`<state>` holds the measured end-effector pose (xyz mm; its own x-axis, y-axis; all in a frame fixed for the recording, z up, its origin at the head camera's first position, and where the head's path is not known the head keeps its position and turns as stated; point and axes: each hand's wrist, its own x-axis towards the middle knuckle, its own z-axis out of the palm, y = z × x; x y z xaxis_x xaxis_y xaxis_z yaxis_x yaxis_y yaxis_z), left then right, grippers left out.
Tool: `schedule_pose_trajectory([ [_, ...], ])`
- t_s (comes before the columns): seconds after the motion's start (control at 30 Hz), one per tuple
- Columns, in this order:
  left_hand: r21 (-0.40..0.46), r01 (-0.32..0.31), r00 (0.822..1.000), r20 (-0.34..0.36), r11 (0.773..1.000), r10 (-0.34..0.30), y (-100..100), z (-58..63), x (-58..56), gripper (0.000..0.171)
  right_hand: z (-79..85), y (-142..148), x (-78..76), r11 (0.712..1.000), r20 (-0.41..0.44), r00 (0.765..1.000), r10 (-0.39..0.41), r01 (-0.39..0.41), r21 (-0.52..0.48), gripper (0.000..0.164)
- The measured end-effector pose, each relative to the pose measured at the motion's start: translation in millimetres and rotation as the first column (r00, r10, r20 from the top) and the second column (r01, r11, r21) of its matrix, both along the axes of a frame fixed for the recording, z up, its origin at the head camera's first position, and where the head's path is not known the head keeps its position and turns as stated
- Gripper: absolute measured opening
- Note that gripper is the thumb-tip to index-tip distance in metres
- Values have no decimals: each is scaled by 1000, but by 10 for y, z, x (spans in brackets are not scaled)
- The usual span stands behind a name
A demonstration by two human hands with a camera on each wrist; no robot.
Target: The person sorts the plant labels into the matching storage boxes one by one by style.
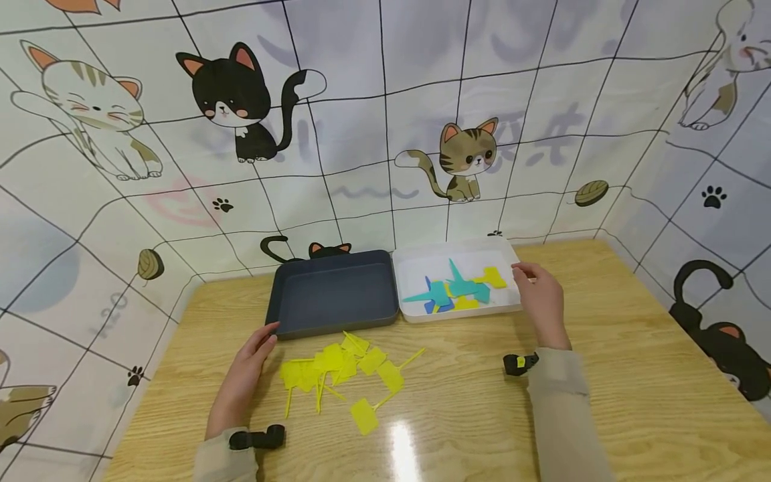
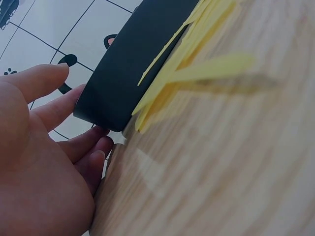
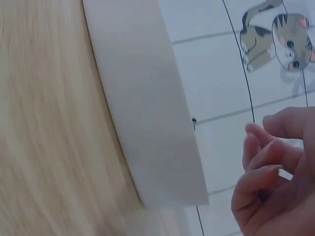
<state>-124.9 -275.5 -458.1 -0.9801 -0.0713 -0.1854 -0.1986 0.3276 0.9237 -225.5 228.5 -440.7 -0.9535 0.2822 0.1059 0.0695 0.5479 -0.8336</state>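
Note:
My left hand (image 1: pixel 253 355) is at the near left corner of a dark grey tray (image 1: pixel 334 328). In the left wrist view its fingers (image 2: pixel 61 110) reach along the tray's end wall, loosely extended and gripping nothing. My right hand (image 1: pixel 540 298) hovers by the right side of a white tray (image 1: pixel 415 314); the right wrist view shows its fingers loosely curled, holding nothing, apart from the wall. Inside the white tray lie several teal pieces (image 1: pixel 460 288), blue pieces (image 1: pixel 444 308) and yellow pieces (image 1: pixel 495 277). The dark tray holds nothing.
A loose pile of flat yellow squares with thin sticks (image 1: pixel 331 361) lies on the wooden table (image 1: pixel 458 395) before the dark tray. One yellow piece (image 1: pixel 364 416) sits nearest me. Behind the trays rises a wall covering (image 1: pixel 349 134) printed with cats.

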Motion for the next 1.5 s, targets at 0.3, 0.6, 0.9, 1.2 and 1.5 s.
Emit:
schedule_pose_trajectory([
  [0.3, -24, -6, 1000, -4, 1000, 6, -76, -159, -42, 50, -69, 232, 89, 999, 170, 985, 9, -17, 44, 55],
  [0.6, -7, -7, 1000, 9, 1000, 7, -84, -142, -64, 48, -223, 297, 36, 998, 292, 955, 56, -47, -38, 59],
  [0.9, -19, -16, 1000, 18, 1000, 16, -84, -143, -60, 48, -305, 325, 24, 992, 309, 943, 127, -117, -49, 56],
  [1.2, -25, -19, 1000, 16, 1000, 19, -79, -152, -90, 52, -307, 332, 4, 986, 324, 935, 146, -109, -129, 50],
  [1.5, -83, 17, 1000, -23, 996, -19, -22, -59, -118, 74, -295, 332, 17, 982, 337, 926, 172, -134, -132, 51],
])
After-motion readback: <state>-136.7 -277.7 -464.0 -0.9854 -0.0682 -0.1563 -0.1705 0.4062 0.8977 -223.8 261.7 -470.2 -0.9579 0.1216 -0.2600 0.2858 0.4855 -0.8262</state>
